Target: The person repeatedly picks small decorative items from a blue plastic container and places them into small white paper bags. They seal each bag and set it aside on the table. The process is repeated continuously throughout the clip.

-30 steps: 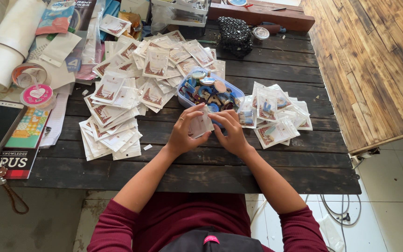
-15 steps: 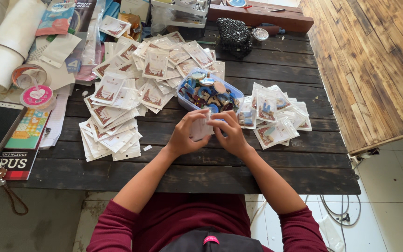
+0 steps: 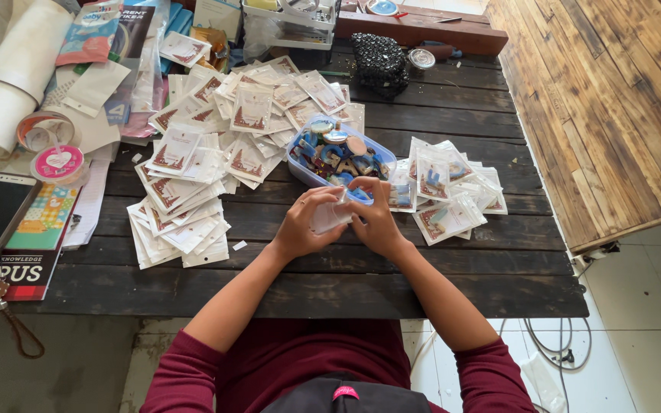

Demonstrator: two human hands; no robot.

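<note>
Since the earlier frame, both hands have been drawn slightly closer together. The small clear packet (image 3: pixel 329 216) is pinched between the fingers of the left hand (image 3: pixel 300 226) and right hand (image 3: pixel 376 222), just before the plastic tub (image 3: pixel 300 164). Packet filling or sealing appears in hand; a steady pinch is called for. Bare counter (image 3: pixel 422 283) lies toward the near edge; packet piles (image 3: pixel 193 183) crowd the sides.

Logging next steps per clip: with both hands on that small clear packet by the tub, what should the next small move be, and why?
Probably set the small clear packet on the filled pile to the right. Both the left hand and right hand pinch its top edge, as if closing it, beside the tub of coloured pieces. Whether a piece is already inside cannot be told.
</note>
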